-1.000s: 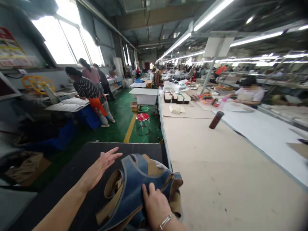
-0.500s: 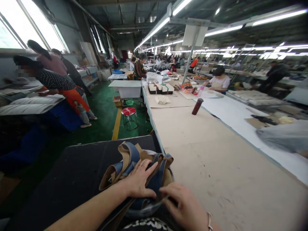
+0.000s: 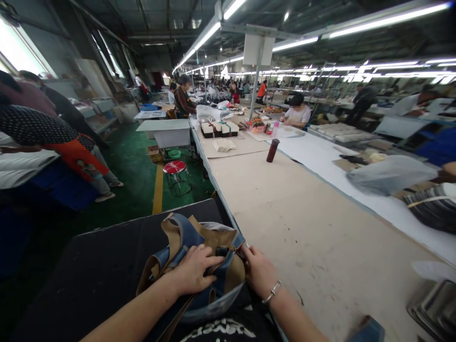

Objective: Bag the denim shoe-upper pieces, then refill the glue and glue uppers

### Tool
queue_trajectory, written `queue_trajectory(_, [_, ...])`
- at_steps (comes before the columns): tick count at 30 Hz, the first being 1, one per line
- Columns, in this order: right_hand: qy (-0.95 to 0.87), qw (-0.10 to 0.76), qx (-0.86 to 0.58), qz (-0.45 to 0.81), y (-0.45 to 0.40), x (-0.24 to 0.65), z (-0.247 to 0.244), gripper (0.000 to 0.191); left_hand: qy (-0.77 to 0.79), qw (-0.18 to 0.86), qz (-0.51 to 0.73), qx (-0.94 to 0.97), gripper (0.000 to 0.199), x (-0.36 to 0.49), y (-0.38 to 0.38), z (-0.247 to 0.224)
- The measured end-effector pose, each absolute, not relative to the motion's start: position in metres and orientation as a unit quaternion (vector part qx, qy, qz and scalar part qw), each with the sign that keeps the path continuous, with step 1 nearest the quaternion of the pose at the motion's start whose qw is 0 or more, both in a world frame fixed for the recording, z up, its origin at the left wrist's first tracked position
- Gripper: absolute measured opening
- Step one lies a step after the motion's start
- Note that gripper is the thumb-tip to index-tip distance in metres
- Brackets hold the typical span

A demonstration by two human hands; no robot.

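Observation:
A heap of blue leather strips (image 3: 192,232) with tan undersides lies curled in a clear plastic bag (image 3: 217,306), close against my body. My left hand (image 3: 194,270) rests on the heap, thumb and index finger apart, pressing on the strips. At the heap's right side, my right hand (image 3: 261,273) has its fingertips closed at the edge of a blue strip; the thumb is hidden. Another blue leather piece (image 3: 368,330) lies on the table at the lower right, blurred.
The bag is on a black-topped surface (image 3: 107,256) beside a long paper-covered table (image 3: 285,213). A dark red bottle (image 3: 272,151) stands on it. Stacked dark pieces (image 3: 434,306) lie at the right edge. A red stool (image 3: 175,167) stands on the floor; people work to the left.
My right hand has moved up and outward to the heap's right edge. The left has shifted slightly on the strips. The view has turned right, bringing the stacked pieces into sight.

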State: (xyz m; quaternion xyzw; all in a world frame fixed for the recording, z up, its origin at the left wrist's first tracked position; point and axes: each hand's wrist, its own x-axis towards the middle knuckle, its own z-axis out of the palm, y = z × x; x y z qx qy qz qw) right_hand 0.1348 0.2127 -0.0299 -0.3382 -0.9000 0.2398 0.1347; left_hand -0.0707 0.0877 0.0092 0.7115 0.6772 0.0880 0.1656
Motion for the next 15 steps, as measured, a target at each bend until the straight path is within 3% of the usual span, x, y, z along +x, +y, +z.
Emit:
queue_trajectory(3, [-0.886, 0.158, -0.360, 0.244, 0.220, 0.132, -0.031, 0.038, 0.678, 0.145, 0.089, 0.715, 0.053, -0.071, 0.081, 0.011])
queue_trajectory(9, [-0.807, 0.254, -0.410, 0.341, 0.245, 0.140, -0.018, 0.027, 0.659, 0.167, 0.068, 0.730, 0.048, -0.074, 0.075, 0.008])
queue_trajectory(15, [-0.656, 0.278, -0.406, 0.573, 0.232, 0.113, -0.027, 0.043, 0.607, 0.164, 0.081, 0.773, 0.039, -0.059, 0.090, 0.010])
